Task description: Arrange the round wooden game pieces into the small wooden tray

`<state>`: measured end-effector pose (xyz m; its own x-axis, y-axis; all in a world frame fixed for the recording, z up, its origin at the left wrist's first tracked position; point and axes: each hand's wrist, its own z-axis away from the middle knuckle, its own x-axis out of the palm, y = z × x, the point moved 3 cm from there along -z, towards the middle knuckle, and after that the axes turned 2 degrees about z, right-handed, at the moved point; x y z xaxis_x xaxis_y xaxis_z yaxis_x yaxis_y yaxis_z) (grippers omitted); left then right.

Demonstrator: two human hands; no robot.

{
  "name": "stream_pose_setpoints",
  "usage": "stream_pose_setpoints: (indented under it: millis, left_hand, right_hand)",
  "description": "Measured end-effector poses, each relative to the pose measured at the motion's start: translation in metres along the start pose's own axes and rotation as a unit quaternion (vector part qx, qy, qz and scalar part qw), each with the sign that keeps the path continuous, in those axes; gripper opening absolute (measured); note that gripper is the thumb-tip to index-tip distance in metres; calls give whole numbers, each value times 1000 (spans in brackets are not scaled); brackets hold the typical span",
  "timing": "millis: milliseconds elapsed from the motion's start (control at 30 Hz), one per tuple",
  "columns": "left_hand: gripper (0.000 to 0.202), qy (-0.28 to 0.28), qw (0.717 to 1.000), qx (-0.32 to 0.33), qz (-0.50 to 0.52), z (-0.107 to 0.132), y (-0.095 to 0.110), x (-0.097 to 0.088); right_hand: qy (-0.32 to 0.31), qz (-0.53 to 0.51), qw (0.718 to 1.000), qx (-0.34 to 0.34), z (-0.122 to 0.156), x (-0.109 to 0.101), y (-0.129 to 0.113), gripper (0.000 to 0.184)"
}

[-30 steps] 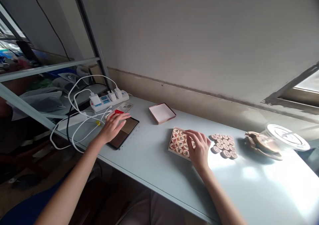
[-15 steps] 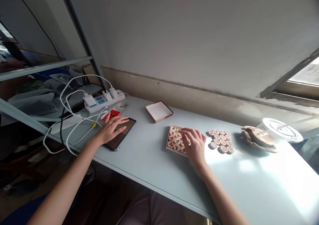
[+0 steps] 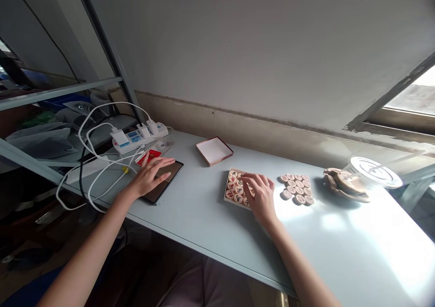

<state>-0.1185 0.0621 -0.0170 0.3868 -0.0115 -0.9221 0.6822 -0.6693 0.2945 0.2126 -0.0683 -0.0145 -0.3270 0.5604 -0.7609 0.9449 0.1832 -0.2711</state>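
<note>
My left hand (image 3: 148,178) lies with its fingers spread over a dark-screened tablet (image 3: 165,185), near the table's left side. A shallow open box (image 3: 227,202) in the middle holds rows of round wooden Chinese chess pieces (image 3: 230,194) with red and black characters. Above the box's right part, my right hand (image 3: 263,198) is bent down, thumb and fingertips closed around a piece among the others. The hand hides the box's right side and most of that piece. More Chinese chess pieces (image 3: 299,190) lie flat in rows on the table, right of the hand.
The box lid (image 3: 215,151) lies open side up near the wall. A white power strip (image 3: 137,138) with chargers and looping cables (image 3: 91,168) stands at the left, beside a red card (image 3: 148,157). At the right is a clear plastic cup (image 3: 372,173) beside a brown crumpled thing (image 3: 345,184).
The view has shifted slightly. My right hand has moved a little to the left over the box, its fingers still bent down among the pieces. My left hand stays on the tablet.
</note>
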Motion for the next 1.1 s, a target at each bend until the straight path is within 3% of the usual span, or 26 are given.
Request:
stream_pose_setpoints:
  millis: [167, 367, 467, 567, 700, 867, 967, 1100]
  left_hand:
    - [45, -13, 1000, 0, 14, 2, 1, 4]
    - [38, 108, 990, -20, 92, -2, 18, -17]
    - [33, 122, 979, -40, 158, -13, 35, -17]
    - [31, 71, 973, -44, 217, -33, 61, 3]
    - [29, 11, 968, -7, 251, -68, 103, 53]
    - [33, 15, 964, 6, 267, -114, 135, 109]
    - [31, 13, 959, 14, 284, -124, 140, 123]
    - [30, 20, 950, 57, 305, -119, 137, 123]
  right_hand:
    - [-10, 2, 1000, -2, 1, -1, -2, 21]
    - [-36, -8, 999, 12, 1, 1, 0, 23]
    - [-84, -5, 996, 20, 0, 5, 4, 32]
    - [-134, -3, 991, 5, -3, 8, 6, 40]
    - [-184, 23, 982, -39, -4, 9, 5, 33]
    - [-196, 84, 977, -30, -11, 13, 6, 30]
    - [-198, 96, 975, -25, -16, 12, 10, 23]
    - [-152, 90, 984, 34, -18, -11, 33, 22]
